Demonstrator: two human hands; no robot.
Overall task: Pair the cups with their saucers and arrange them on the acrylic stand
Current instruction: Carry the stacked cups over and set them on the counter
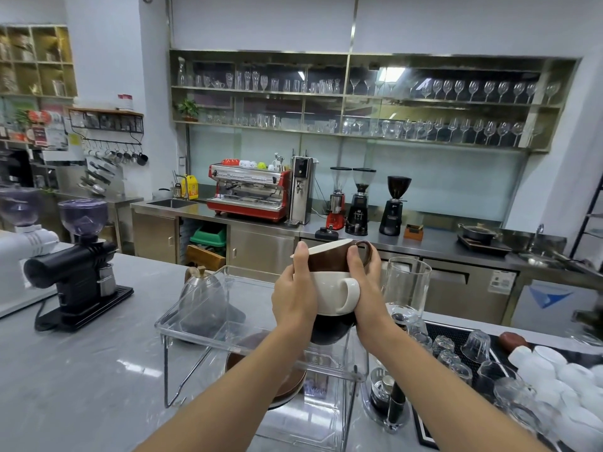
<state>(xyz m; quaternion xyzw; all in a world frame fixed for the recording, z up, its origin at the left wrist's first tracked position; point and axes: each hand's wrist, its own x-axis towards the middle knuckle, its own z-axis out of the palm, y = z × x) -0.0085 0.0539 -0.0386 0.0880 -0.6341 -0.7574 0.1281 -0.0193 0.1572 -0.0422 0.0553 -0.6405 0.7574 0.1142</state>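
**Stacked cups held over the acrylic stand**

Grey marble counter (81, 370) fills the foreground, with the clear acrylic stand (195, 331) standing on it. Under the stand's top tier lies a stack of brown saucers (287, 383); to the right, a black mat (456, 340) carries upturned glasses and white cups. Above the stand, both hands hold a stack of cups between them: the left hand (295, 295) wraps the near side, fingers curled round the white cup (332, 293) and reaching up to the tilted brown cup (336, 256) on top. The right hand (367, 288) grips the handle side. A black cup (329, 331) sits lowest. Behind, a steel counter bears a red espresso machine (249, 194).

This looks like the separating step: next, the brown cup wants lifting clear and matching to a brown saucer.
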